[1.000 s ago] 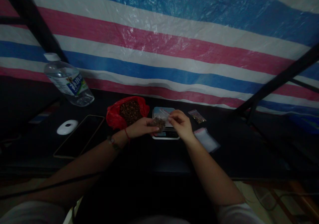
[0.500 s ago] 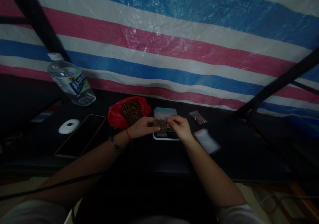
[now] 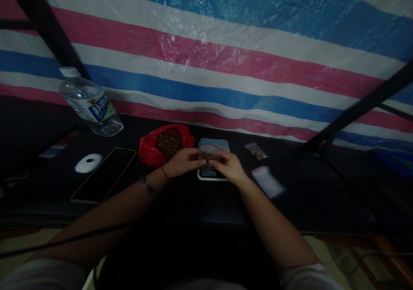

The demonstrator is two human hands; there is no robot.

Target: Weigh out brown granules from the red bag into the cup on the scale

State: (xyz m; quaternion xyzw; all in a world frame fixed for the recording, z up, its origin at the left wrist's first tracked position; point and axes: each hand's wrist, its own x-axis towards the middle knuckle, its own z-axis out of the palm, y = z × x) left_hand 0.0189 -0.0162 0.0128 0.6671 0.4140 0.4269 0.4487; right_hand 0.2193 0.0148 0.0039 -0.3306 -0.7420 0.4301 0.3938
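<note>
The left hand (image 3: 180,163) and the right hand (image 3: 227,166) are meeting over a small digital scale (image 3: 214,144) that is sitting on the dark desk (image 3: 322,186). Between them they are holding a small clear bag (image 3: 206,155) with brown bits inside. The fingers (image 3: 197,163) of the left hand are closing on its left end, and those of the right hand are pinching its right end. The bag is hanging just above the scale's platform; whether it is touching the platform is too dim to tell.

Just left of the scale, a red plastic bag (image 3: 147,153) is lying open with a heap of the same brown bits showing in it, and the left wrist is passing close beside it. Further left, a phone (image 3: 105,174) is lying flat, with a white round object (image 3: 88,163) next to it and a water bottle (image 3: 88,103) standing behind. To the right of the scale, a small filled zip bag (image 3: 256,151) is lying near the back, and a stack of empty zip bags (image 3: 267,181) is lying nearer the right forearm. A striped tarp (image 3: 206,57) in red, white and blue is hanging behind the desk.
</note>
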